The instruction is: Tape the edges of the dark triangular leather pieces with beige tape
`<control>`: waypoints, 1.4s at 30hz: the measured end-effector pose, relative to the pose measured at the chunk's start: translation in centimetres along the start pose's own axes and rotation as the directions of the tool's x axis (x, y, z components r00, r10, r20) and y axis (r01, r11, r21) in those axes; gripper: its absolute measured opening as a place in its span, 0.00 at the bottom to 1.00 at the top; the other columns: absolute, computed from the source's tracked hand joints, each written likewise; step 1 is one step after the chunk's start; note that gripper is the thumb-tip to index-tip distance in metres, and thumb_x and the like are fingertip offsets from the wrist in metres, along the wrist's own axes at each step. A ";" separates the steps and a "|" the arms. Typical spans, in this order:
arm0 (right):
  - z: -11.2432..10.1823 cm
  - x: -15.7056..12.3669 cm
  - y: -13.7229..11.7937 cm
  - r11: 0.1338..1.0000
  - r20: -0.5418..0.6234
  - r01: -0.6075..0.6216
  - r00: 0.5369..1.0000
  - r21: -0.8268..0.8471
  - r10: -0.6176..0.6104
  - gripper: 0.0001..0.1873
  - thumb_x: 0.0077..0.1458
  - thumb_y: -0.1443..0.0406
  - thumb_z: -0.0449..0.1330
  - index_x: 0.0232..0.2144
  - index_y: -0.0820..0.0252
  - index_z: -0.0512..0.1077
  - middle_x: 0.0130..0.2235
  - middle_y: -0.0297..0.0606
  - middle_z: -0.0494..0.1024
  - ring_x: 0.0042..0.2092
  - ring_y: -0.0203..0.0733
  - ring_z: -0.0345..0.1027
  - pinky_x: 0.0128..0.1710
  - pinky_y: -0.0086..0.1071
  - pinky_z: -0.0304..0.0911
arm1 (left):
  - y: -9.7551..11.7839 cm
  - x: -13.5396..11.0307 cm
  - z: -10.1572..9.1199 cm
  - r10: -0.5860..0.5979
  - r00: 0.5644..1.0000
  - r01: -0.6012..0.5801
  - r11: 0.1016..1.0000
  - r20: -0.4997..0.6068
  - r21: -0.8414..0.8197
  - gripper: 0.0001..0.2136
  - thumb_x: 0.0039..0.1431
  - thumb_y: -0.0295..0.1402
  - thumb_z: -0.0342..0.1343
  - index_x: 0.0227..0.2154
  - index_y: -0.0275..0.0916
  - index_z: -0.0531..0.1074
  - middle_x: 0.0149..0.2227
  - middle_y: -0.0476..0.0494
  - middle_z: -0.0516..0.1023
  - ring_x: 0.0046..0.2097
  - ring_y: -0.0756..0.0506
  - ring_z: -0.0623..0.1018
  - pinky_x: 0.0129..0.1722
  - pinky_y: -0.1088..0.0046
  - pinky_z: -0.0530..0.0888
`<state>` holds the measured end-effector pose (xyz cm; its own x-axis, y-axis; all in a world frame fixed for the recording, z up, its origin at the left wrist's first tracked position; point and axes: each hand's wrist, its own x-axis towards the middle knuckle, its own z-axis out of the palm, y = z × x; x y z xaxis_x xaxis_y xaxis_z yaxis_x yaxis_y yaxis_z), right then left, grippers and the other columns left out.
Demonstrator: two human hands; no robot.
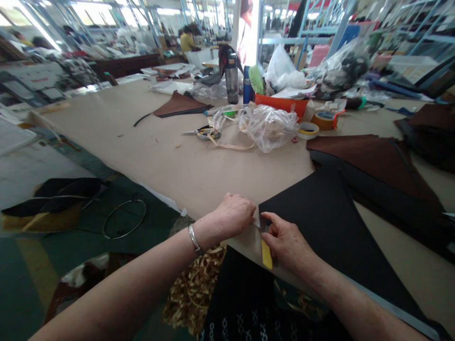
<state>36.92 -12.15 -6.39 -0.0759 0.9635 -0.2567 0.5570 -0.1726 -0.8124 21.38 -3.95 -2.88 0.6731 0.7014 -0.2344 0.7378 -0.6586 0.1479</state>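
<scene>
A black sheet (313, 203), leather-like, lies on the table with its narrow end toward me. Just left of that end, my left hand (236, 213) is closed, wearing a silver bracelet (194, 238) at the wrist. A small pale bit shows by its fingertips, too small to name. My right hand (284, 237) rests at the sheet's near edge with thumb and forefinger curled together in a pinch. A flat yellow strip (266, 255) sticks out below the right fingers, its upper part hidden. The two hands are close together but apart.
Brown and black pieces (369, 161) lie at right. Farther back are snips (206, 132), a crumpled plastic bag (266, 125), tape rolls (324, 119) and bottles (232, 78). A heap of curled tan strips (194, 289) hangs below the table edge. A person (187, 40) sits far off.
</scene>
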 end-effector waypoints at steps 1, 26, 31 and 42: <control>0.0 0.0 -0.1 1.000 -0.001 0.002 1.000 -0.030 -0.002 0.23 0.50 0.71 0.55 0.50 0.58 0.69 0.22 0.28 0.70 0.21 0.32 0.63 0.24 0.26 0.57 | 0.0 0.1 -0.1 0.003 1.000 -0.003 1.000 0.007 -0.004 0.08 0.55 0.32 0.52 0.28 0.38 0.76 0.31 0.38 0.79 0.35 0.39 0.76 0.36 0.61 0.67; -15.6 -7.3 7.1 0.997 -0.293 -0.076 0.954 -0.035 0.062 0.14 0.58 0.58 0.48 0.33 0.61 0.67 0.29 0.35 0.75 0.28 0.36 0.68 0.29 0.29 0.62 | 4.4 -1.7 1.9 0.143 0.966 -0.217 0.902 -0.216 -0.374 0.12 0.62 0.34 0.47 0.25 0.38 0.69 0.47 0.42 0.74 0.48 0.43 0.71 0.50 0.64 0.67; -17.0 -8.7 9.9 0.935 -0.338 -0.207 0.936 -0.288 0.103 0.13 0.53 0.59 0.57 0.37 0.61 0.74 0.35 0.38 0.77 0.38 0.43 0.70 0.38 0.31 0.60 | 6.4 -0.4 2.7 0.101 0.987 -0.124 0.972 -0.124 -0.197 0.11 0.62 0.33 0.47 0.28 0.37 0.72 0.49 0.39 0.73 0.49 0.39 0.71 0.50 0.58 0.68; -13.7 -13.5 9.1 0.806 -0.281 -0.362 0.926 -0.469 0.252 0.06 0.52 0.64 0.58 0.27 0.60 0.73 0.27 0.39 0.74 0.30 0.41 0.66 0.30 0.31 0.52 | 7.3 -0.5 2.7 0.095 0.986 -0.113 0.985 -0.134 -0.131 0.12 0.62 0.33 0.47 0.28 0.37 0.72 0.46 0.39 0.73 0.46 0.41 0.73 0.47 0.62 0.68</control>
<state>54.37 -23.94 -3.10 0.3026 0.9062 -0.2955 0.8641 -0.3916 -0.3162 26.26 -9.81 -4.25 0.7411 0.6655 -0.0888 0.6572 -0.6922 0.2981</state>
